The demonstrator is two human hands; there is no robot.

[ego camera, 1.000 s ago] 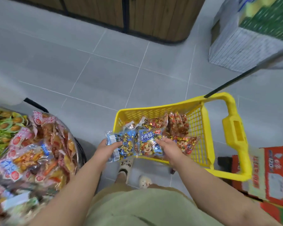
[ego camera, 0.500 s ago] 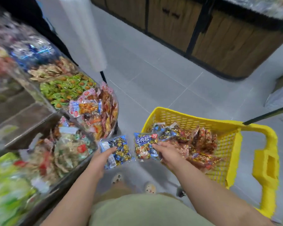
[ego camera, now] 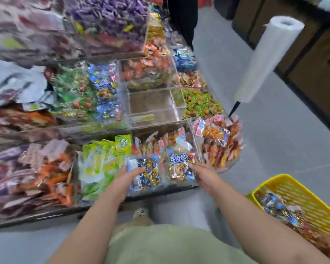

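At the front edge of a snack display, the left hand holds a clear, blue-edged packet of gold and blue wrapped sweets. The thumb lies on top and the fingers curl beneath, clamped on its left side. Its white label is too blurred to read. Just beside it, the right hand has its fingers pinched on the lower right corner of a second packet, whose blue banner reads 牛肉粒 in white above a cartoon face. Both packets hang over a clear bin of orange and white sachets. Left of it, another bin holds lime-green pouches. To the right, a round-fronted bin holds red and orange packets. Far right, a yellow basket holds more blue and gold sweets.
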